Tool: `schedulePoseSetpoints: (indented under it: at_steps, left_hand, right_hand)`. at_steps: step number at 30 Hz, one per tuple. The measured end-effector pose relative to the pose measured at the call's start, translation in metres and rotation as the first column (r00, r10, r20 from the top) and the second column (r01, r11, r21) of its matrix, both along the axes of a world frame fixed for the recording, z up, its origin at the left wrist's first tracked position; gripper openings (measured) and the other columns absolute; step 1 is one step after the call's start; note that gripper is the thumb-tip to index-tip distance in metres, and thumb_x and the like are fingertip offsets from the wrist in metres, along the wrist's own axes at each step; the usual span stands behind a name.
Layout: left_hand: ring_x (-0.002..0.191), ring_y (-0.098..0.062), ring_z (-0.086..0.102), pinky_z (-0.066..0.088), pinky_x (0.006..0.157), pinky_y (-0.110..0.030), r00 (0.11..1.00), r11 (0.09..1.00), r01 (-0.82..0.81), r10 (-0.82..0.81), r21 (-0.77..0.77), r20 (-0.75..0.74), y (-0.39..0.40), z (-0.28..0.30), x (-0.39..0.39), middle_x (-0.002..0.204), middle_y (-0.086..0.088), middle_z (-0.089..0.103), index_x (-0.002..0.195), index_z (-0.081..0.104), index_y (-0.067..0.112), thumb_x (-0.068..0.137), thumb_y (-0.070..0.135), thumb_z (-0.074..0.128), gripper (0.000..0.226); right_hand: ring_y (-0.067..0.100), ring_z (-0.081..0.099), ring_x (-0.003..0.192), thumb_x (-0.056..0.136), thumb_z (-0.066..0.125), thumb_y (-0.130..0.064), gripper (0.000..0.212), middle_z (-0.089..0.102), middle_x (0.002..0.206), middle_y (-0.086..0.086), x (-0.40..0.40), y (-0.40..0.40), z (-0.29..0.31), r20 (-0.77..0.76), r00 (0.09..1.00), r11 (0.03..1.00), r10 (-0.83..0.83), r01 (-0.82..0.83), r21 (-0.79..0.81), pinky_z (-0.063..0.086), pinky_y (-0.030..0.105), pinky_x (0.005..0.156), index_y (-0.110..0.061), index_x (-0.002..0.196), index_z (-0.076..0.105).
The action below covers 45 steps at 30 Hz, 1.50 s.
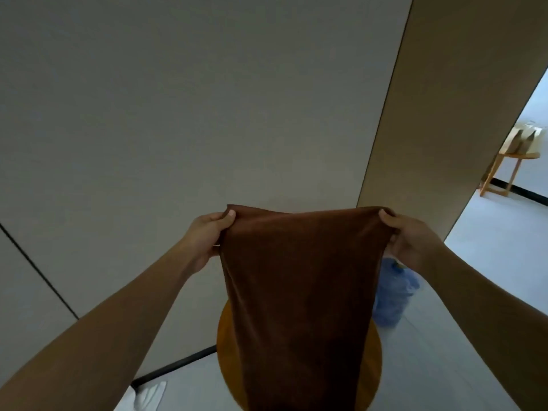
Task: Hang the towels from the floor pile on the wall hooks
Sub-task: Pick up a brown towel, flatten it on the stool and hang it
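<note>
A brown towel (299, 280) hangs spread between my two hands in front of a plain grey wall (178, 114). My left hand (209, 235) pinches its upper left corner, thumb on top. At the upper right corner my right hand (407, 235) grips the cloth. The towel's top edge is stretched level and the rest drops down out of the frame's bottom. No wall hooks and no floor pile show in this view.
A round wooden stool (375, 360) stands on the floor below the towel. A blue water jug (394, 295) lies behind it. A wall corner (382, 143) rises to the right. Beyond an opening stands a wooden side table (513, 170). Something white (149, 394) lies at the wall's base.
</note>
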<state>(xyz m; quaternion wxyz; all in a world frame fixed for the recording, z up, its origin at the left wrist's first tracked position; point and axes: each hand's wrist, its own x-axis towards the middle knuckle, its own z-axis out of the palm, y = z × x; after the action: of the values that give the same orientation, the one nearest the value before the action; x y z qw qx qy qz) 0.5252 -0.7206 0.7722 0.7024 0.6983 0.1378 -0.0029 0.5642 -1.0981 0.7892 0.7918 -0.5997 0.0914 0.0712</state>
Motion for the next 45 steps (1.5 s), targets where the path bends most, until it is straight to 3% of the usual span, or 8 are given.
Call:
schedulePoseSetpoints:
  at_steps: [4,9,12,23,36,39,42,45]
  left_hand:
    - [0.093,-0.022,0.07,0.057,0.072,-0.035,0.997,0.997,-0.064,0.066,-0.039,0.046,0.017,0.004,0.03,0.102,-0.007,0.075,0.113,0.071,0.01,0.099,0.024,0.06,0.022]
    - [0.092,-0.024,0.068,0.058,0.081,-0.039,0.98,0.984,-0.178,0.18,-0.031,0.09,0.027,0.021,0.063,0.1,-0.01,0.07,0.11,0.068,0.004,0.101,0.009,0.054,0.018]
    - [0.088,-0.023,0.067,0.057,0.079,-0.038,0.955,0.966,-0.258,0.26,-0.03,0.143,0.026,0.041,0.081,0.098,-0.009,0.069,0.106,0.068,0.007,0.102,0.013,0.054,0.015]
    - [0.079,-0.015,0.066,0.055,0.071,-0.033,0.796,0.857,-0.494,0.514,-0.147,0.319,-0.007,0.113,0.11,0.091,0.004,0.069,0.107,0.067,0.018,0.101,0.029,0.057,0.016]
    - [0.083,-0.024,0.07,0.056,0.065,-0.032,0.859,0.859,-0.51,0.511,-0.028,0.023,-0.077,-0.012,0.013,0.095,-0.01,0.074,0.102,0.073,0.007,0.09,0.025,0.072,0.021]
    - [0.088,-0.026,0.071,0.057,0.069,-0.035,0.869,0.87,-0.491,0.486,-0.046,-0.091,-0.094,-0.056,-0.027,0.098,-0.011,0.075,0.101,0.073,0.008,0.089,0.021,0.073,0.018]
    - [0.092,-0.03,0.07,0.057,0.068,-0.037,0.851,0.861,-0.503,0.478,-0.075,-0.219,-0.114,-0.104,-0.066,0.1,-0.014,0.074,0.101,0.071,0.006,0.087,0.018,0.075,0.019]
    - [0.09,-0.035,0.071,0.058,0.061,-0.041,0.828,0.864,-0.494,0.434,-0.095,-0.354,-0.134,-0.154,-0.106,0.101,-0.017,0.073,0.103,0.07,0.003,0.085,0.015,0.076,0.022]
  right_hand:
    - [0.016,0.068,0.091,0.098,0.056,-0.012,0.028,0.071,0.101,0.007,0.046,0.014,0.006,0.04,0.999,0.999,0.036,-0.036,-0.013,0.059,0.03,0.075,-0.003,0.124,0.06]
    - [0.017,0.068,0.093,0.099,0.056,-0.013,0.02,0.071,0.107,0.007,0.106,0.029,0.015,0.06,0.991,0.993,0.12,-0.119,-0.021,0.06,0.026,0.067,-0.008,0.116,0.066]
    - [0.02,0.07,0.102,0.097,0.061,-0.018,0.025,0.073,0.114,0.007,0.146,0.035,0.031,0.101,0.979,0.984,0.177,-0.173,-0.052,0.06,0.032,0.08,-0.009,0.12,0.066]
    - [0.022,0.071,0.1,0.087,0.074,-0.019,0.033,0.074,0.111,0.007,0.231,0.032,0.097,0.304,0.91,0.953,0.283,-0.302,0.017,0.057,0.037,0.087,-0.009,0.118,0.069]
    - [0.027,0.06,0.084,0.083,0.063,-0.003,0.011,0.062,0.089,0.009,0.161,-0.051,-0.039,-0.002,0.944,0.943,0.329,-0.328,-0.05,0.052,0.041,0.073,0.0,0.093,0.066]
    - [0.027,0.055,0.077,0.08,0.065,-0.005,0.005,0.057,0.078,0.005,0.12,-0.073,-0.084,-0.124,0.929,0.935,0.348,-0.354,-0.032,0.05,0.043,0.071,-0.007,0.079,0.061]
    - [0.031,0.059,0.077,0.082,0.063,-0.005,0.003,0.059,0.081,0.008,0.079,-0.093,-0.127,-0.237,0.904,0.925,0.356,-0.378,-0.051,0.052,0.043,0.07,-0.006,0.084,0.061]
    - [0.03,0.063,0.059,0.084,0.06,-0.005,0.005,0.061,0.073,0.011,0.037,-0.109,-0.16,-0.42,0.835,0.903,0.355,-0.423,-0.079,0.056,0.039,0.055,-0.001,0.08,0.061]
